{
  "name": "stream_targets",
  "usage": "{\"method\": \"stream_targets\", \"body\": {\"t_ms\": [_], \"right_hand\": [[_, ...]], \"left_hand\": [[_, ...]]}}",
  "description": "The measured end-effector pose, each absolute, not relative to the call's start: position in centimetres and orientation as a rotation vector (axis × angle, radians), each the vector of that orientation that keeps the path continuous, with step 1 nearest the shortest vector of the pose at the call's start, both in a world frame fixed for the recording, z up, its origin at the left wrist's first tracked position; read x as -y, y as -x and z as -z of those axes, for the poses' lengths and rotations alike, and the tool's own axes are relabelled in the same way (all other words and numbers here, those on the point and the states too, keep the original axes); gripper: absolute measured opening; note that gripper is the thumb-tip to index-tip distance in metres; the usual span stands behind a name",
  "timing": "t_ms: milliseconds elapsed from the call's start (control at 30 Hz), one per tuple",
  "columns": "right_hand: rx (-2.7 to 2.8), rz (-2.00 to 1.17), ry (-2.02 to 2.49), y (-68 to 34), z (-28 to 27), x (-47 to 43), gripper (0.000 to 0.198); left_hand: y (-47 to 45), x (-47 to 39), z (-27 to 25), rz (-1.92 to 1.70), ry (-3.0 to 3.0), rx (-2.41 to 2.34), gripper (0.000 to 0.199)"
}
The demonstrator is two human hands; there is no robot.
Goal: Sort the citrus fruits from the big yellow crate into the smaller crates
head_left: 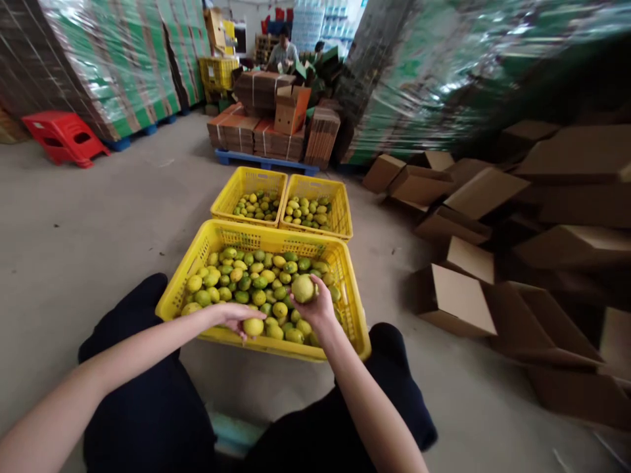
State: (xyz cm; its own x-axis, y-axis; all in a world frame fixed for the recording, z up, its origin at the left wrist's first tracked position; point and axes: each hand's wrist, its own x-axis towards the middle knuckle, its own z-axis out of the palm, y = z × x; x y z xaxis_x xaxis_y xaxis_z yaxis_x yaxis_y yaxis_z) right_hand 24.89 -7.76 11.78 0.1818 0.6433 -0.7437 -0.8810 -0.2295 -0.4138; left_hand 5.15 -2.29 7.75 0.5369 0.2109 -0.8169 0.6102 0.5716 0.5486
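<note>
Three fruit crates [276,238], two hands [321,307], two held fruits [302,288]

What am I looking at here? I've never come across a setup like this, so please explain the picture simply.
There is no robot here, just a person working bare-handed. The single picture comes from a camera worn on the head, looking forward and down, so both forearms reach in from the bottom.

In front of the knees is a large yellow crate of green and yellow lemon-like fruit. The right hand holds up a pale yellow-green fruit; the left hand is curled around a yellow fruit.

Beyond are two more yellow crates of fruit on the floor, with cardboard boxes to the right.
</note>
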Motion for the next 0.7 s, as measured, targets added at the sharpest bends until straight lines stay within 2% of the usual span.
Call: {"method": "stream_targets", "body": {"t_ms": [167,233,333,467,600,700], "right_hand": [[-0.150,-1.469,1.199,-24.8,-11.9,7.9,0.016],[-0.131,-1.495,1.223,-24.6,-11.7,7.7,0.017],[-0.114,-1.535,1.241,-24.3,-11.1,7.4,0.016],[-0.011,-1.607,1.297,-23.6,-10.0,7.4,0.016],[0.165,-1.695,1.383,-22.8,-9.4,7.9,0.018],[0.319,-1.696,1.412,-22.7,-9.6,8.4,0.015]], "left_hand": [[-6.9,-8.1,-13.5,-0.070,-0.967,-1.103,0.043],[-7.2,-12.7,-16.1,-0.414,-1.021,-1.087,0.048],[-6.7,-14.5,-16.0,-0.644,-1.401,-1.303,0.053],[-4.5,-7.7,-8.6,-0.380,-1.608,-1.450,0.049],[-1.8,-0.5,-0.8,0.059,-1.773,-1.436,0.057],[-0.9,1.1,1.8,0.312,-1.883,-1.370,0.045]]}}
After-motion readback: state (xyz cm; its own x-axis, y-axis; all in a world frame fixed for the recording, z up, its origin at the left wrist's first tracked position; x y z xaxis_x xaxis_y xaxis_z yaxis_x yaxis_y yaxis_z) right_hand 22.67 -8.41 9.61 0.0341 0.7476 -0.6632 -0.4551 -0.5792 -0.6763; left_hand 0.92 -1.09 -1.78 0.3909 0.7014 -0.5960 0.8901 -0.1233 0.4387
